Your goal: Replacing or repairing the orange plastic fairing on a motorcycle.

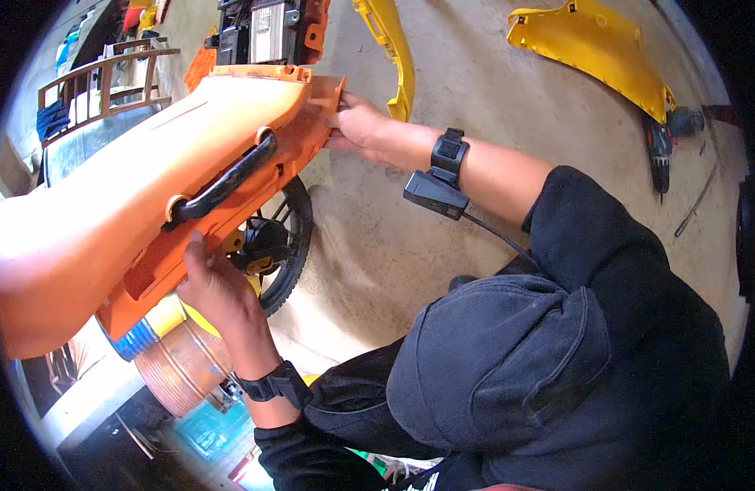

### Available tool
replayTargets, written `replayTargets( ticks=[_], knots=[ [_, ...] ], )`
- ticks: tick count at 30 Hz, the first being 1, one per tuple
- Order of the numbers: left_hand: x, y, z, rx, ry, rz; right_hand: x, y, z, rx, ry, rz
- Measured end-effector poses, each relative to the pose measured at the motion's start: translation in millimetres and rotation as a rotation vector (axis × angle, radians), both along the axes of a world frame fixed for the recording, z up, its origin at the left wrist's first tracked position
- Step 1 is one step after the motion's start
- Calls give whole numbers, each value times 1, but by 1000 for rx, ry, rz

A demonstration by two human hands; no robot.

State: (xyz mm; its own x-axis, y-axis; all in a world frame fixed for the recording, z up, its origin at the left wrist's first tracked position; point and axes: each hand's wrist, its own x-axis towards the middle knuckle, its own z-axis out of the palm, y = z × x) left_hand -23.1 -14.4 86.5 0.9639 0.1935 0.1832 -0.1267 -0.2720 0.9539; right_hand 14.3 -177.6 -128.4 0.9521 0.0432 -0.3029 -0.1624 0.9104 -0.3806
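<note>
A long orange side panel (299, 146) runs along the flank of a motorcycle, beneath its pale orange seat (140, 172). My right hand (361, 127) grips the panel's upper end, with the fingers partly hidden around its edge. Lower down, my left hand (218, 282) holds the bottom edge, thumb on the outer face and the other fingers mostly out of sight. A curved black grab handle (230, 184) is fixed between seat and panel. Below the panel show a black spoked wheel (299, 237) and its hub.
Two yellow body panels, one narrow (398, 57) and one broad (598, 53), lie on the concrete floor. A power drill (660, 155) and a thin rod (695, 203) are at the right. A rusty drum (181, 368) stands lower left, and a wooden frame (105, 86) upper left.
</note>
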Motion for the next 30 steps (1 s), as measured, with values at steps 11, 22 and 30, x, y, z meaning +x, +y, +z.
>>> replayTargets(
  ticks=[11, 22, 30],
  knots=[
    [-1, 4, 24, 67, -49, 22, 32, 0, 12, -238, -184, 15],
    [8, 7, 22, 1, -13, -45, 37, -10, 4, -114, -108, -58],
    [20, 19, 21, -7, 27, -54, 33, -17, 14, -112, -71, -26]
  ],
)
